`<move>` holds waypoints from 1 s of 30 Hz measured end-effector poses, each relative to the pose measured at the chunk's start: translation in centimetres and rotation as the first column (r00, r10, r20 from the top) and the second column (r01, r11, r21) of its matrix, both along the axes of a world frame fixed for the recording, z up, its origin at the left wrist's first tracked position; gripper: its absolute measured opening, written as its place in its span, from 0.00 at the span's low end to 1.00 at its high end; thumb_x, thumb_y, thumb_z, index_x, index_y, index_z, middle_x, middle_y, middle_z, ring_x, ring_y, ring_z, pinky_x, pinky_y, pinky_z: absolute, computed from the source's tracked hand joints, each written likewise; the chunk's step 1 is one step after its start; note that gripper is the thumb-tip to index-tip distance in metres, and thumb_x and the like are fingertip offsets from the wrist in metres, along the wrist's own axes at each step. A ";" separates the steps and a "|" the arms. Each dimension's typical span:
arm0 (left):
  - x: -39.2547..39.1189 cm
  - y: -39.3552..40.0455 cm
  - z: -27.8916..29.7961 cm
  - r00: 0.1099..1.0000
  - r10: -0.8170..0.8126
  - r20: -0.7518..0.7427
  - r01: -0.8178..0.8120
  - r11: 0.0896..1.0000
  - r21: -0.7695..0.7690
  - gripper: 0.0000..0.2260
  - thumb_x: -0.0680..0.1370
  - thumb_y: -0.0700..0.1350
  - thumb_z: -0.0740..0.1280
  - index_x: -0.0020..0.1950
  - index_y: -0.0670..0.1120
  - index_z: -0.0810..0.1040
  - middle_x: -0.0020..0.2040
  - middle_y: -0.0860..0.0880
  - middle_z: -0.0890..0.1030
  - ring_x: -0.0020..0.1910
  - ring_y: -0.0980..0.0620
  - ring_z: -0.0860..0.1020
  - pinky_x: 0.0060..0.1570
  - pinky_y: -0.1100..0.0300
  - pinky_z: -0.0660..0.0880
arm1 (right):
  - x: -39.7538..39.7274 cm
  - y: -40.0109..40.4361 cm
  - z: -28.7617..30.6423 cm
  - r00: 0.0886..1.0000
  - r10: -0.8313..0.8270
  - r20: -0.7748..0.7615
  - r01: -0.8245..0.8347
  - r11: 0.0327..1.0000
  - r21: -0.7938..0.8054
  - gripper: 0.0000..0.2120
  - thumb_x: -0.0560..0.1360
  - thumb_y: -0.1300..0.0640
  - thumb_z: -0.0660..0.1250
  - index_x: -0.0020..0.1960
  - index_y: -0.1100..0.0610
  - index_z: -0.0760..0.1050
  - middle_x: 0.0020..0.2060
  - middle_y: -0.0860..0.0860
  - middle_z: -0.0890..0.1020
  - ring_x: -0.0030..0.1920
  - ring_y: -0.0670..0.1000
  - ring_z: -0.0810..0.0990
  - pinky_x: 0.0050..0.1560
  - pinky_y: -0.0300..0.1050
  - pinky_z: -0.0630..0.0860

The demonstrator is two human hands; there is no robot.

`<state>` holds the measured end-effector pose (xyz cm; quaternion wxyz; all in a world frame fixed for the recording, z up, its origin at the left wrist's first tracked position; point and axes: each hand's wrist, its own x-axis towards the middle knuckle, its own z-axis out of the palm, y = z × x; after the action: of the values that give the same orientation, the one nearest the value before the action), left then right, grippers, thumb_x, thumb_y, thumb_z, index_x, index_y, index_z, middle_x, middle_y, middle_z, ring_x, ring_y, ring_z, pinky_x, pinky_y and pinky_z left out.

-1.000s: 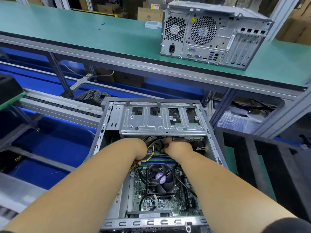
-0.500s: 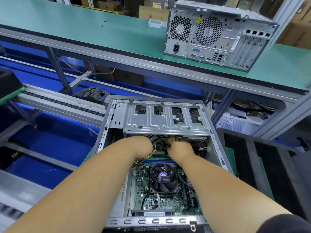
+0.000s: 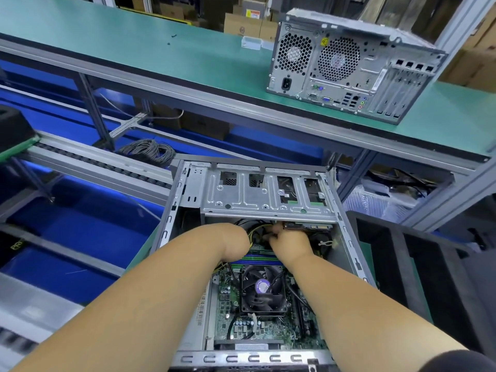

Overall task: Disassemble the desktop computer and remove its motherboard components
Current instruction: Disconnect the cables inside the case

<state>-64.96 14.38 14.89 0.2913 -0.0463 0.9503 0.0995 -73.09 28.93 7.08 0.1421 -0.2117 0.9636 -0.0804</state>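
Head view: I'm watching both hands working under the silver drive cage [image 3: 264, 196] of the open grey desktop case [image 3: 349, 237], right hand [image 3: 291, 241] pinching yellow-black cables [image 3: 255, 230], probably unplugging; left hand [image 3: 236, 244] fingers hidden, can't tell; green motherboard [image 3: 228, 304] lying inside.

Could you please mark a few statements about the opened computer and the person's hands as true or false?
1. Both hands, left hand and right hand, reach in below the drive cage. True.
2. The CPU fan has been taken off the motherboard. False: it sits on the board.
3. A second computer stands on the green shelf. True.
4. The second computer shows its front panel. False: its rear ports and vents face the camera.
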 end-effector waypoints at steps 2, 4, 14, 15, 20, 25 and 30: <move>0.3 0.2 0.7 1.000 -0.008 -0.014 0.009 1.000 0.011 0.15 0.84 0.42 0.52 0.61 0.38 0.75 0.48 0.44 0.70 0.45 0.46 0.67 0.45 0.57 0.64 | 0.3 0.2 0.3 0.999 -0.034 0.030 0.036 0.996 -0.078 0.16 0.79 0.48 0.60 0.65 0.48 0.74 0.53 0.56 0.82 0.54 0.58 0.79 0.53 0.46 0.76; 0.9 0.5 1.9 0.998 -0.019 -0.057 0.020 0.999 0.031 0.17 0.83 0.48 0.52 0.63 0.42 0.74 0.48 0.47 0.71 0.46 0.48 0.68 0.46 0.57 0.65 | 0.9 0.2 0.8 0.998 -0.034 0.046 0.039 0.995 -0.090 0.16 0.77 0.48 0.63 0.64 0.50 0.75 0.51 0.57 0.83 0.52 0.59 0.80 0.50 0.45 0.76; 5.2 -1.5 6.4 0.993 0.091 -0.070 -0.066 0.951 0.301 0.12 0.80 0.54 0.61 0.41 0.49 0.72 0.44 0.46 0.80 0.42 0.48 0.74 0.47 0.55 0.70 | 3.8 1.6 4.6 0.984 -0.061 0.167 0.042 0.992 0.116 0.26 0.74 0.54 0.62 0.71 0.58 0.64 0.65 0.58 0.69 0.64 0.61 0.70 0.62 0.52 0.68; 5.5 -1.6 6.7 0.988 0.128 -0.083 -0.096 0.943 0.319 0.11 0.80 0.53 0.61 0.41 0.49 0.73 0.44 0.47 0.80 0.43 0.47 0.75 0.49 0.53 0.71 | 4.2 2.0 5.0 0.984 -0.042 0.173 0.026 0.995 0.094 0.27 0.74 0.55 0.62 0.72 0.57 0.64 0.66 0.58 0.67 0.65 0.61 0.69 0.62 0.51 0.68; 6.5 -1.6 7.6 0.930 0.347 -0.122 -0.247 0.834 0.493 0.12 0.81 0.46 0.62 0.39 0.43 0.75 0.38 0.47 0.80 0.39 0.50 0.75 0.52 0.51 0.72 | 5.9 2.6 6.5 0.972 0.074 0.225 -0.015 0.967 -0.256 0.27 0.76 0.62 0.60 0.74 0.53 0.64 0.68 0.55 0.66 0.62 0.57 0.72 0.59 0.45 0.71; 6.6 -1.1 6.9 0.871 0.478 -0.112 -0.317 0.722 0.615 0.12 0.80 0.45 0.63 0.37 0.43 0.75 0.35 0.47 0.78 0.36 0.49 0.73 0.46 0.55 0.68 | 6.8 -0.7 6.2 0.958 0.137 0.251 -0.025 0.914 -0.405 0.27 0.73 0.54 0.69 0.71 0.51 0.67 0.54 0.53 0.74 0.48 0.52 0.75 0.44 0.41 0.71; 6.8 -1.2 5.2 0.837 0.530 -0.138 -0.326 0.684 0.653 0.11 0.78 0.47 0.64 0.39 0.44 0.76 0.37 0.45 0.79 0.37 0.49 0.73 0.44 0.53 0.69 | 6.9 -4.4 5.4 0.965 0.172 0.199 -0.086 0.921 -0.379 0.11 0.77 0.48 0.63 0.47 0.56 0.74 0.45 0.55 0.75 0.44 0.55 0.73 0.42 0.44 0.67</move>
<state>-58.13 13.22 20.13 0.1024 -0.1581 0.8624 0.4699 -66.21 24.50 12.52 0.2149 -0.2871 0.8925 -0.2734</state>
